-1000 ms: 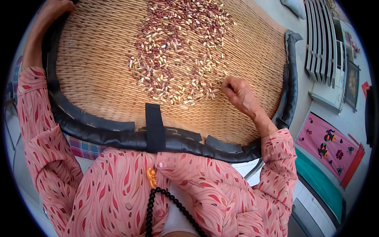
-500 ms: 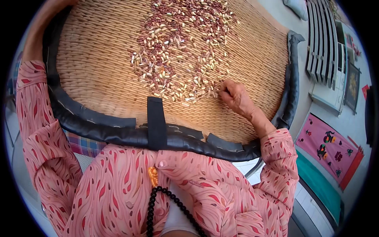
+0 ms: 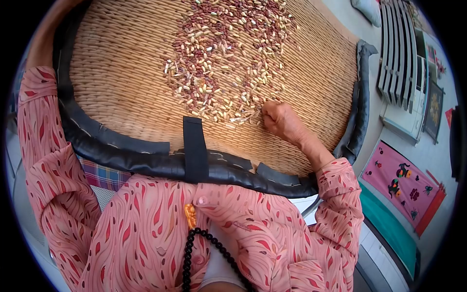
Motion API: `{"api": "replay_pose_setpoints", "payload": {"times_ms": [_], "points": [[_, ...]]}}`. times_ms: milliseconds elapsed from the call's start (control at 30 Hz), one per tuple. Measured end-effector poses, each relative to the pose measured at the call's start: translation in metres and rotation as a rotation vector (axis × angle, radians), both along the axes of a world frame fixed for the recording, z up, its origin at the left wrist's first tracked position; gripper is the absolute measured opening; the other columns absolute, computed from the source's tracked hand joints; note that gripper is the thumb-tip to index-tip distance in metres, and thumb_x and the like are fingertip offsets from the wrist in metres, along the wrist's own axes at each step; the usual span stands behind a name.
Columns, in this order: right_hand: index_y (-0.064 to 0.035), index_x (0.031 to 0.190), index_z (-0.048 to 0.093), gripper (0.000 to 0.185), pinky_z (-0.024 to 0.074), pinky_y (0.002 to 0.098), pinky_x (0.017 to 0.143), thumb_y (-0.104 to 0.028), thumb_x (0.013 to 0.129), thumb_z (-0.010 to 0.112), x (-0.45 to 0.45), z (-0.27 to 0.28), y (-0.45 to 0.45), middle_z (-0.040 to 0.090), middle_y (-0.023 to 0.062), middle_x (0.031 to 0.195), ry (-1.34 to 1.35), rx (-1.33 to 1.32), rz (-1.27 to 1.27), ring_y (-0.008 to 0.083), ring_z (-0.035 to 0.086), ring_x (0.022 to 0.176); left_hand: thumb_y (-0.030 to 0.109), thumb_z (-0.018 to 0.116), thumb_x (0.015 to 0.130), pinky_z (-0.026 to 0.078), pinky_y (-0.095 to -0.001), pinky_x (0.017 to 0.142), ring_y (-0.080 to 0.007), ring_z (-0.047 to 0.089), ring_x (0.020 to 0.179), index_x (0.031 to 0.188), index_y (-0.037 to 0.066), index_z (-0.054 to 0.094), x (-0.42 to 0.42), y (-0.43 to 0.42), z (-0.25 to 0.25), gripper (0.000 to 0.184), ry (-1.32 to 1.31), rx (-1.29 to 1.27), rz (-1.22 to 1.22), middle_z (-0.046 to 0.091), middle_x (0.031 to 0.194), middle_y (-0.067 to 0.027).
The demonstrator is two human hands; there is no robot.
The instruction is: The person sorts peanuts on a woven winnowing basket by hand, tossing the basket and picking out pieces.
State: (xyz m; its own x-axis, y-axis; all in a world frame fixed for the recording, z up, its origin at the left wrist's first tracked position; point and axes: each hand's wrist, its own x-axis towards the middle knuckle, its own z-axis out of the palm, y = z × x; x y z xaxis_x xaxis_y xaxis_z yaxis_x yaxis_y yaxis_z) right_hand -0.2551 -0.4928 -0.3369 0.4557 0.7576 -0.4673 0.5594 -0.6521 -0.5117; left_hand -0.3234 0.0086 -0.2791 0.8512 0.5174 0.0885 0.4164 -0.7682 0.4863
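A wide woven winnowing basket (image 3: 131, 92) with a padded black rim lies in front of me, its near edge against my body. Dark red and cream beans (image 3: 228, 53) are spread over its upper middle, with pale dry bits of husk among them. At the lower right border of the beans, my right hand (image 3: 282, 121) rests low over the weave. Its fingers are curled closed, and what they hold, if anything, is hidden. My left hand (image 3: 63, 9) is at the far left rim, mostly cut off by the view's edge, so its fingers do not show.
A black strap (image 3: 195, 148) is wrapped over the near rim. To the right are a pink cloth with figures (image 3: 401, 182), a teal surface (image 3: 389, 228), a white cabinet (image 3: 406, 117) and grey slats (image 3: 395, 58). Black beads (image 3: 187, 258) hang from my neck.
My right hand has moved slightly left along the lower edge of the beans, its fingers still curled. The left arm stays at the rim. The view has shifted slightly.
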Motion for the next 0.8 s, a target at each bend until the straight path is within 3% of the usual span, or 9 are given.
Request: {"api": "replay_pose_setpoints", "payload": {"times_ms": [33,67,133,200,300,333,400,700,800], "points": [[0.0011,0.073,0.051,0.006,0.0488,0.0412,0.056,0.002,0.07,0.056,0.006,0.004,0.0,0.058,0.0226,0.067,0.08,-0.044,-0.008,0.0373,0.057,0.057,0.028,0.068,0.074,0.045,-0.0349,0.08,-0.0243,0.061,0.087,0.109,0.0,0.059,0.0,-0.002,0.0,0.046,0.009,0.02,0.005,0.064,0.093,-0.0124],[-0.0002,0.075,0.056,0.003,0.0487,0.0341,0.052,0.002,0.074,0.055,0.013,0.006,-0.003,0.059,0.0164,0.063,0.06,-0.015,0.07,0.0295,0.057,0.054,0.028,0.068,0.074,0.045,-0.035,0.08,-0.0245,0.061,0.087,0.109,0.0,0.059,0.001,-0.003,0.0,0.046,0.017,0.038,0.012,0.064,0.093,-0.0126],[-0.0024,0.083,0.06,0.006,0.0486,0.0274,0.05,-0.002,0.081,0.055,0.027,0.029,0.008,0.06,0.0082,0.064,0.354,0.06,-0.392,0.018,0.058,0.054,0.028,0.068,0.073,0.045,-0.0352,0.08,-0.0249,0.06,0.087,0.109,0.0,0.059,0.0,-0.005,0.001,0.046,0.029,0.068,0.023,0.063,0.093,-0.013],[-0.004,0.097,0.061,0.013,0.0482,0.0227,0.05,-0.006,0.087,0.054,0.064,0.046,0.015,0.058,0.0028,0.071,0.394,0.684,-0.849,0.0086,0.057,0.058,0.028,0.068,0.073,0.045,-0.0353,0.08,-0.0253,0.06,0.087,0.108,0.0,0.059,-0.002,0.001,-0.001,0.046,0.036,0.085,0.025,0.063,0.093,-0.0133],[-0.0047,0.109,0.057,0.023,0.0489,0.0235,0.051,-0.009,0.086,0.061,0.046,0.044,0.026,0.059,0.0025,0.081,0.299,0.648,-0.677,0.0091,0.057,0.06,0.028,0.068,0.072,0.046,-0.0356,0.08,-0.0259,0.06,0.088,0.108,0.0,0.059,0.0,-0.002,0.001,0.047,0.057,0.124,0.037,0.063,0.094,-0.0139],[-0.0071,0.114,0.054,0.034,0.0499,0.026,0.053,-0.015,0.084,0.067,0.025,0.037,0.024,0.059,0.0048,0.089,0.191,0.395,-0.45,0.0128,0.058,0.06,0.028,0.068,0.072,0.046,-0.0357,0.08,-0.0261,0.06,0.088,0.108,0.0,0.059,0.001,-0.003,0.002,0.047,0.064,0.134,0.042,0.063,0.094,-0.0141],[-0.0103,0.111,0.053,0.039,0.0511,0.0366,0.058,-0.023,0.079,0.071,-0.002,0.018,0.018,0.055,0.0114,0.095,-0.181,0.187,0.155,0.0271,0.061,0.07,0.028,0.069,0.072,0.046,-0.0359,0.08,-0.0265,0.06,0.088,0.107,-0.001,0.059,0.002,-0.01,0.004,0.047,0.087,0.161,0.053,0.063,0.094,-0.0144],[-0.0056,0.096,0.054,0.023,0.0487,0.039,0.054,-0.007,0.077,0.066,-0.026,-0.011,0.009,0.053,0.0116,0.089,-0.315,0.1,0.186,0.0312,0.059,0.067,0.028,0.07,0.07,0.046,-0.0367,0.08,-0.0283,0.059,0.09,0.106,-0.001,0.06,0.011,-0.012,0.009,0.047,0.127,0.209,0.08,0.063,0.095,-0.0161],[-0.0035,0.083,0.052,0.015,0.0469,0.0409,0.049,-0.005,0.075,0.064,-0.02,-0.016,0.003,0.051,0.0132,0.083,-0.354,0.166,0.233,0.0323,0.057,0.057,0.028,0.07,0.069,0.046,-0.0369,0.08,-0.0289,0.059,0.09,0.105,-0.001,0.06,0.013,-0.012,0.009,0.047,0.139,0.22,0.082,0.063,0.095,-0.0166]]}}
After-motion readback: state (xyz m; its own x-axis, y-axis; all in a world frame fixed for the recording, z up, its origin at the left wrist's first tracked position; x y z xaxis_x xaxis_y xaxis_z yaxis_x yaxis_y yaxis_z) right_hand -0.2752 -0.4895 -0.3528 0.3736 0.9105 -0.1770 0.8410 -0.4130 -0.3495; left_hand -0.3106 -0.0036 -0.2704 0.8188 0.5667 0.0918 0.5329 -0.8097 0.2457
